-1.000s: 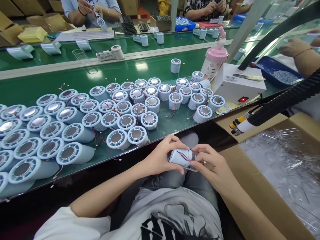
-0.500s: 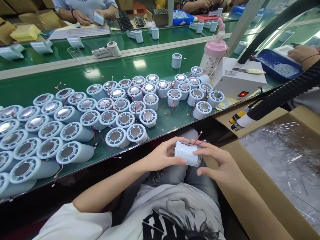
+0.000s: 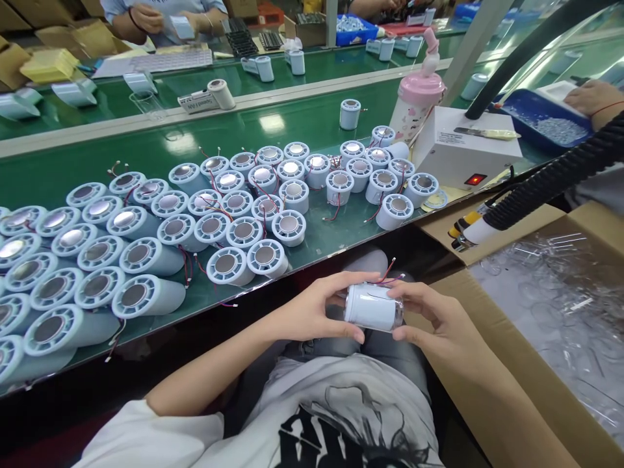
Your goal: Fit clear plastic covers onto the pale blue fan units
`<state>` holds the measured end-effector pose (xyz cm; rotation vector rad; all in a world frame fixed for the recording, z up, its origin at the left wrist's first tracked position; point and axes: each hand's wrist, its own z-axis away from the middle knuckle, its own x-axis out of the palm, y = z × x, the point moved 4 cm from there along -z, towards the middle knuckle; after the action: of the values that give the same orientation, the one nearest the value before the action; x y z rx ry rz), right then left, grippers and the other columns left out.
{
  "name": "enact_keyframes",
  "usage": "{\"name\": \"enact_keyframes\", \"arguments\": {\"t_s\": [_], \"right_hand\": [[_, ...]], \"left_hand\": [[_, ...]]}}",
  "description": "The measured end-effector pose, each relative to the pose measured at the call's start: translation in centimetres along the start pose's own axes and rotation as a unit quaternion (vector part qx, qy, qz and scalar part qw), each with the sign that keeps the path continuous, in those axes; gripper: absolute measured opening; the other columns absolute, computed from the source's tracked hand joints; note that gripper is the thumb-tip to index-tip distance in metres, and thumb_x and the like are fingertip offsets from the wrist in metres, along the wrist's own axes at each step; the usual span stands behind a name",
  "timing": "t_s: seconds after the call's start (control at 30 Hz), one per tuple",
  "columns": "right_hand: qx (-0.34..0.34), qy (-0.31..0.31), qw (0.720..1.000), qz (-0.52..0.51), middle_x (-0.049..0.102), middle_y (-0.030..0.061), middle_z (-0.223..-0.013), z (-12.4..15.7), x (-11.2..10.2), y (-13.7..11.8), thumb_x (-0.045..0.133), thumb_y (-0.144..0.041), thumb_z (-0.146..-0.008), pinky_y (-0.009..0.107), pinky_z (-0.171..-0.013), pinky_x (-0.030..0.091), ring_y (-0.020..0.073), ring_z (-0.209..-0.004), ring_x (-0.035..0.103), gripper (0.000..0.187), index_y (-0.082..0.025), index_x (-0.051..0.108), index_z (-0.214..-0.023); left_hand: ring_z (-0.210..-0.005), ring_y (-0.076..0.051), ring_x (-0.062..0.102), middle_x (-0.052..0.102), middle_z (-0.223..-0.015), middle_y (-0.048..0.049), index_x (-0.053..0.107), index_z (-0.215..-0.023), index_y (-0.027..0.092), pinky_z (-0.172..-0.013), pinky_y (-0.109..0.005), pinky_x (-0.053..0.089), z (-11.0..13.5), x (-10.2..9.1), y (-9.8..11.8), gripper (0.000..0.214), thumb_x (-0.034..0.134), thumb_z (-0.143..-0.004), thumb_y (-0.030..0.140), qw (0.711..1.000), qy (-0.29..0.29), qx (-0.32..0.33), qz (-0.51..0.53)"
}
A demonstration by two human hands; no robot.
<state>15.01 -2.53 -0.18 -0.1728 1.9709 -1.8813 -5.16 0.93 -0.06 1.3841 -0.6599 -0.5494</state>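
Note:
Above my lap I hold a pale blue cylinder [image 3: 371,308] on its side, with a clear plastic sleeve around it. Thin red and purple wires with small white plugs stick up from its far side. My left hand [image 3: 327,311] grips the left end, thumb along the near side. Around the clear right end close the fingers and thumb of my right hand [image 3: 431,315]. On the green bench [image 3: 322,244] ahead stand many like pale blue cylinders [image 3: 288,227], with round metal discs on top and loose wires.
Right of my lap, an open cardboard box [image 3: 480,312] holds clear plastic pieces [image 3: 550,312]. A white box [image 3: 463,153] with a lit red switch and a pink-lidded bottle [image 3: 416,107] stand at the bench's right. A black corrugated hose [image 3: 550,179] crosses there. Co-workers' hands [image 3: 146,19] work across the bench.
The held cylinder has shifted slightly right and down and turned more level. My right fingers have closed round its clear end. The co-worker opposite has moved the piece in hand.

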Motion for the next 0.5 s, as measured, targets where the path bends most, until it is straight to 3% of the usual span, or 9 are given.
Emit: {"name": "enact_keyframes", "arguments": {"t_s": [0.5], "right_hand": [[0.122, -0.003, 0.981, -0.153, 0.07, 0.0046, -0.109, -0.33, 0.53, 0.18, 0.073, -0.035, -0.085, 0.03, -0.079, 0.058, 0.0214, -0.099, 0.066, 0.03, -0.026, 0.062, -0.112]], "left_hand": [[-0.125, -0.027, 0.056, 0.056, -0.14, -0.011, 0.055, -0.138, 0.027, -0.101, -0.036, 0.051, 0.12, 0.12, 0.41, 0.075, 0.085, -0.069, 0.024, 0.997, -0.004, 0.022, -0.067]]}}
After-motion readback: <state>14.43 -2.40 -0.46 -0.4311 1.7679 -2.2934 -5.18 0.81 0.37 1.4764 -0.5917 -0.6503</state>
